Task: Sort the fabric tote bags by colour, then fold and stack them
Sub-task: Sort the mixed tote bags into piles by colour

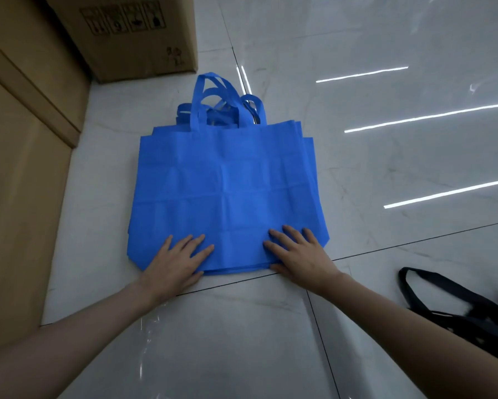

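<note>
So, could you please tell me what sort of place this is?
Probably a stockroom or packing area: the blue tote bags lie stacked on a glossy tiled floor beside cardboard cartons printed with handling symbols.

Light: even, cool, moderately bright, falling from overhead.
Glare: long white streaks mirrored on the glossy tiled floor (400, 156) at upper right, with smaller glints on the tiles near the bottom edge.
Shadows: soft and faint, along the edges of the blue bags (227, 182).
Focus: centre sharp; the black bag (472, 312) at the right margin is smeared by blur.
Distortion: wide-angle bending of tile joints and cardboard boxes (26, 168) towards the margins.
</note>
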`<state>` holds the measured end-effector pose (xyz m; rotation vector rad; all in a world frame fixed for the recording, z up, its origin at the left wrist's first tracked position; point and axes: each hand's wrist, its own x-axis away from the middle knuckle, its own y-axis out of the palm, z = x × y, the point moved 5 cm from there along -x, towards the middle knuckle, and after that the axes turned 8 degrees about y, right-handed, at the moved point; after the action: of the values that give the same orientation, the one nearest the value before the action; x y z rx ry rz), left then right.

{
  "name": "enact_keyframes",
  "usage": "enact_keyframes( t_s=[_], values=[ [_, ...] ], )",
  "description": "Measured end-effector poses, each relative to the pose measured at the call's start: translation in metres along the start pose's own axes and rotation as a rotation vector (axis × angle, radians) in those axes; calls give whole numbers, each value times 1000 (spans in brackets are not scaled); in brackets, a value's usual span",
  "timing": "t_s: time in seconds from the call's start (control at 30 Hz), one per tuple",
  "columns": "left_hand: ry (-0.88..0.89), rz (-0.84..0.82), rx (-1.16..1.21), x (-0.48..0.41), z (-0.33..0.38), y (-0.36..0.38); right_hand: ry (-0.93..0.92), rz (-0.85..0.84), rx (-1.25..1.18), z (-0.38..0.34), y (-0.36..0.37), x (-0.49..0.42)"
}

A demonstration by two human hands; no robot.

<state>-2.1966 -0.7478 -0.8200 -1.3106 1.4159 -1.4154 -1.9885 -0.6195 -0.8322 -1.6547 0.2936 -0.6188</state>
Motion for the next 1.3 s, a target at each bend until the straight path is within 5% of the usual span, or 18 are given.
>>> enact_keyframes(
  t_s=[0.07,0.2,0.27,0.37,0.5,0.67,0.87,1.0,1.17,1.3],
  values=[
    [-28,28,18,-6,3,-3,18,54,-112,4,-7,-4],
    [10,-45,72,-23,18,-8,631,284,-424,47,-25,4],
    [41,-86,72,-35,28,-9,803,232,-566,59,-22,8],
    [-59,-115,174,-51,28,-15,705,78,-666,60,-20,9],
    [-71,60,233,-82,52,-44,616,110,-629,86,-46,33],
    [-9,177,524,-147,152,-96,525,57,-527,149,-65,107],
    [158,131,592,-209,293,-121,683,-12,-565,231,-51,236],
    [305,-43,645,-215,361,-125,837,-6,-583,274,-33,316],
    [346,-243,507,-207,420,-91,1190,-157,-524,332,13,397],
    [346,-247,451,-211,432,-77,1275,-262,-588,343,42,424]
  ],
)
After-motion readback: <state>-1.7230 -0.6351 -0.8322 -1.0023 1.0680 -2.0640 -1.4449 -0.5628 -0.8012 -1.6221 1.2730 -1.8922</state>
